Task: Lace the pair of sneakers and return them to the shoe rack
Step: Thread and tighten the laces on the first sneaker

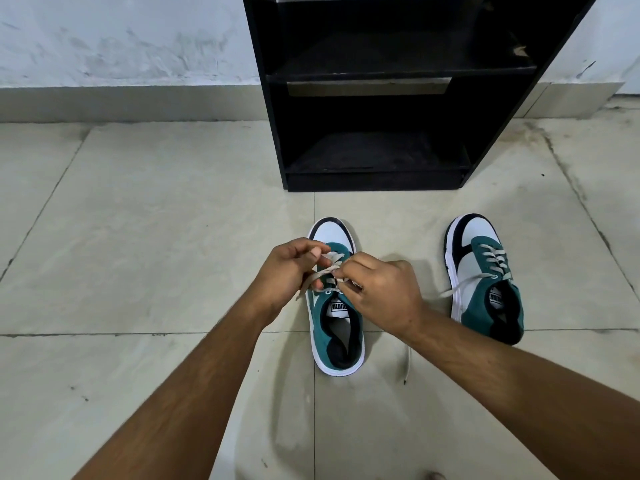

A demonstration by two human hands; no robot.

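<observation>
Two green, white and navy sneakers stand on the tiled floor, toes toward the rack. Over the left sneaker (341,327) both hands work its beige lace (313,278). My left hand (289,268) pinches one end of the lace, which hangs down past the shoe's left side. My right hand (379,292) pinches the other part of the lace just above the eyelets. The right sneaker (485,275) stands apart to the right, laced through its eyelets, with its loose lace end (450,292) trailing left along the floor. The black shoe rack (374,98) stands beyond the shoes.
The rack's two visible shelves are bare and it stands against a pale wall (121,39). Another loose lace end (408,367) lies on the floor below my right wrist. Beige floor tiles (156,237) spread to the left and right.
</observation>
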